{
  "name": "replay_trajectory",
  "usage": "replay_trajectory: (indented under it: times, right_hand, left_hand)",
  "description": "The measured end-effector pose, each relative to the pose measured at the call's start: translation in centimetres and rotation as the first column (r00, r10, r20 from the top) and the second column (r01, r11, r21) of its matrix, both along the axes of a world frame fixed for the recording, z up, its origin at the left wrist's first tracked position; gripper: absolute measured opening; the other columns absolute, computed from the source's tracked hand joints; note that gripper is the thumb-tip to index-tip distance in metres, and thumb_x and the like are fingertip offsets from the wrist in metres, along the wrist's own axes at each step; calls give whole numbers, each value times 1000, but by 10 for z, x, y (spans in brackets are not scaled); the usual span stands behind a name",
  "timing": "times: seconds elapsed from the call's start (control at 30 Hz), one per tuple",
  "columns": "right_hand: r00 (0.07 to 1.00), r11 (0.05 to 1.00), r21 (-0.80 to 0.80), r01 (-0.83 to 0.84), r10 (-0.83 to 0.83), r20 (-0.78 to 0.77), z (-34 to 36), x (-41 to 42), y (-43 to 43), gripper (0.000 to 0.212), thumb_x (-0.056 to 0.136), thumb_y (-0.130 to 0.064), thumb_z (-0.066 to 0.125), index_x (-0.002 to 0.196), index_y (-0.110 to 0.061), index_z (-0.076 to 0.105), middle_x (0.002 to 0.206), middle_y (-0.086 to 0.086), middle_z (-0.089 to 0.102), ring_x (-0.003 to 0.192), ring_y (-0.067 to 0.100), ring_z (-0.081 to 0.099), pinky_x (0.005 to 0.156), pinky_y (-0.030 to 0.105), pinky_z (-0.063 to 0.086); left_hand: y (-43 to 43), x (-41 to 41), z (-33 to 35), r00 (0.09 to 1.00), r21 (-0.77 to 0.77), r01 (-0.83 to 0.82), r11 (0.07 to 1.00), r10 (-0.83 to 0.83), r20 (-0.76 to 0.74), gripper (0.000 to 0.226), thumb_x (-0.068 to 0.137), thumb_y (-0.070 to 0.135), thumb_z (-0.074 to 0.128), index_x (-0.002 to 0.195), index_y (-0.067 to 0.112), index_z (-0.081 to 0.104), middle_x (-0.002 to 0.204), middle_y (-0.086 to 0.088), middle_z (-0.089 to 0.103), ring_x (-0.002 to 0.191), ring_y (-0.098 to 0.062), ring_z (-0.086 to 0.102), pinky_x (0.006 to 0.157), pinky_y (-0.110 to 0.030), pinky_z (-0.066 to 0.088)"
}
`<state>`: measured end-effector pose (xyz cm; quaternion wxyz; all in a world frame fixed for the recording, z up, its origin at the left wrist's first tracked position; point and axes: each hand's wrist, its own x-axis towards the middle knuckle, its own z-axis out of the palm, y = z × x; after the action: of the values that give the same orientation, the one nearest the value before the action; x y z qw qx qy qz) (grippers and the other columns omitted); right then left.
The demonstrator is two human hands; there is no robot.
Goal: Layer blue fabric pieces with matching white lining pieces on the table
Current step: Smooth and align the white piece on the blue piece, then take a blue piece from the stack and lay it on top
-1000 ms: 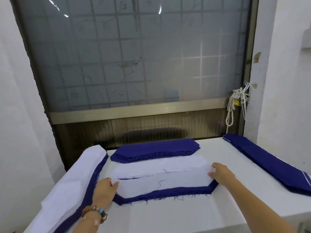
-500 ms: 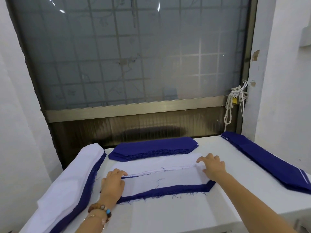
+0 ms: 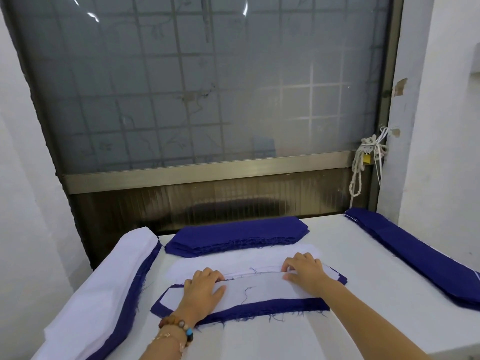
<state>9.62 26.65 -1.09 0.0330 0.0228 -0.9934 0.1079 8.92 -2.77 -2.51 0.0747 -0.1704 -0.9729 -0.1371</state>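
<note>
A blue fabric piece lies flat on the white table, with a white lining piece on top that leaves a blue border at the near edge. My left hand rests palm down on the lining's left part, fingertips at its far edge. My right hand is at the far edge on the right, with thumb and fingers pinching the lining there. More white lining lies just behind the hands.
A stack of blue pieces sits at the back middle. A long blue stack runs along the right edge. White and blue fabric is piled along the left edge. A window and a hanging rope are behind the table.
Both hands moved inward from the lining's outer ends to its far edge. The right hand went from lying flat to pinching the edge.
</note>
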Motion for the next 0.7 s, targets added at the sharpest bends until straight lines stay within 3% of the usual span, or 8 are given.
replay_trajectory:
  times: [0.17,0.27,0.4,0.53,0.6,0.7]
  right_hand:
    - [999,1000,-10,-17,17,-27,2,-6,2,19,96,-39,50,110,-31,59,113,-7,54,113,15,43,96,30,32]
    - [998,1000,-23,5,-7,-65,10,-14,1,21,98,-33,46,111,-27,62,112,-5,57,112,16,45,96,29,33]
    - [993,996,-85,18,-28,-115,25,-37,-9,19,99,-30,48,106,-27,65,112,-5,62,106,15,50,91,28,36]
    - [987,995,-96,-13,-2,-159,43,-71,-25,15,98,-30,50,105,-29,63,110,-5,60,106,16,51,90,29,38]
    - [987,994,-108,-29,11,-162,49,-91,-34,15,98,-27,51,110,-29,60,115,-4,56,110,17,49,95,30,38]
    - [987,991,-125,-58,38,-156,49,-118,-47,26,98,-25,50,123,-31,54,128,-5,50,120,16,45,103,33,35]
  left_hand:
    - [0,-3,2,1000,50,2,999,0,-31,10,97,40,43,102,38,51,104,17,51,100,-7,44,91,-29,34]
    - [-1,-12,10,998,146,-28,989,37,-58,11,96,31,46,91,34,55,89,15,55,85,-7,52,81,-24,42]
    - [2,-40,29,999,232,-51,971,47,23,14,95,24,49,91,27,62,87,7,60,75,-8,54,65,-19,43]
    - [16,-75,44,998,239,20,971,-6,-59,13,95,20,52,97,24,64,97,5,61,91,-12,56,79,-24,48]
    - [25,-94,48,992,199,30,979,-4,-130,20,96,21,52,113,24,61,110,6,58,105,-13,53,91,-27,45]
    - [42,-121,44,991,82,-34,996,44,-130,42,98,28,47,140,25,43,143,5,40,129,-14,38,105,-28,36]
